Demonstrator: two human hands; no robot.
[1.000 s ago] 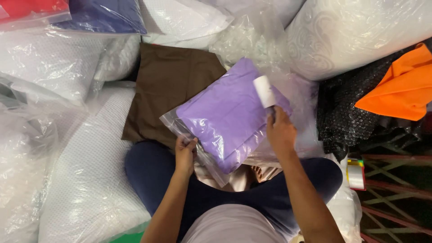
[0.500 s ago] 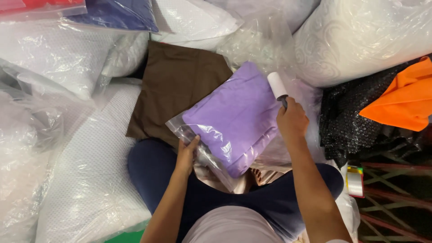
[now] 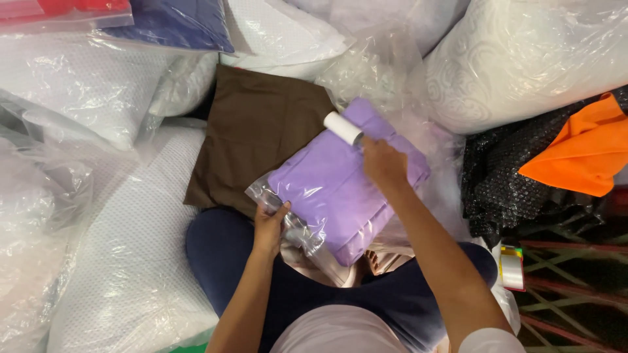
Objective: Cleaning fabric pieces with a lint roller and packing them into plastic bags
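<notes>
Left hand (image 3: pixel 269 225) pinches the bagged purple cloth (image 3: pixel 340 189) at its near corner; right hand (image 3: pixel 383 163) grips a white roller (image 3: pixel 343 127) at its far end

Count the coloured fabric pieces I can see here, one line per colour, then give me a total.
Purple, bagged, held by both hands: 1
Brown: 1
Orange: 1
Navy, bagged: 1
Red, bagged: 1
Black: 1
Total: 6
The left hand grips the bag edge; the right hand holds a white roller.
</notes>
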